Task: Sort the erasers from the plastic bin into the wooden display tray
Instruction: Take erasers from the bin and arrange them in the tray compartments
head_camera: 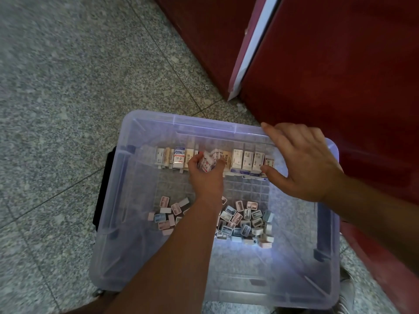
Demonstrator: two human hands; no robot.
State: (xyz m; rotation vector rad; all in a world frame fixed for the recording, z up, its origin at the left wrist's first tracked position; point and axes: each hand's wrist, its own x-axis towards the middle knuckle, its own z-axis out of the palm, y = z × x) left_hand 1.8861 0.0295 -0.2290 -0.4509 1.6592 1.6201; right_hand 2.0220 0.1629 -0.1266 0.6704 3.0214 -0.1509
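Observation:
A clear plastic bin [127,200] stands on the floor. Along its far wall a row of white sleeved erasers [240,160] stands on edge. My left hand [205,175] reaches deep into the bin and grips a bunch of white erasers [207,163] at the middle of that row. My right hand [301,162] hovers over the bin's far right corner, fingers spread and relaxed, holding nothing. A heap of small pastel erasers [244,219] lies loose on the bin's bottom, partly hidden by my left forearm. No wooden tray is in view.
A dark red cabinet [335,69] rises at the right, close behind the bin, with a white-edged door gap. Speckled stone floor [68,87] lies to the left and beyond. A black object [104,184] sits against the bin's left side.

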